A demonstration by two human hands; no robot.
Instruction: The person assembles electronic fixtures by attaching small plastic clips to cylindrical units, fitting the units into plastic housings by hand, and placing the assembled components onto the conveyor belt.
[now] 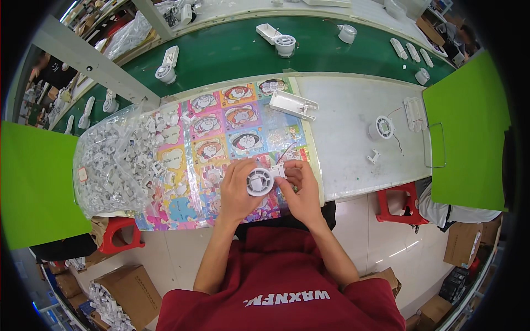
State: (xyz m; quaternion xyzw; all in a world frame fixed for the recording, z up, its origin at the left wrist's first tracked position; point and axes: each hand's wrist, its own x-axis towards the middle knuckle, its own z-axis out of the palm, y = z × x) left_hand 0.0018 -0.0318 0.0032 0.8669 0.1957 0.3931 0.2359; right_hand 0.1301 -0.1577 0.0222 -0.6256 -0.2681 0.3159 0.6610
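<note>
My left hand [237, 190] is closed around a round white plastic housing [260, 182] with a spoked, ring-like face turned up. Between the thumb and fingers of my right hand [301, 190] is a small white plastic part [277, 171], set against the housing's right side. A thin dark wire rises from near this part. Both hands are close together above the colourful cartoon-print mat [243, 118]. Beyond them, a long white open casing [293, 103] lies at the mat's far right.
A clear plastic bag [110, 165] spills many small white parts on the left. On the right lie another wired round housing [382, 127], a small white bracket [374, 156] and a long casing [413, 114]. A green conveyor belt [232, 52] carries white assemblies. Green panels [469, 132] flank the table.
</note>
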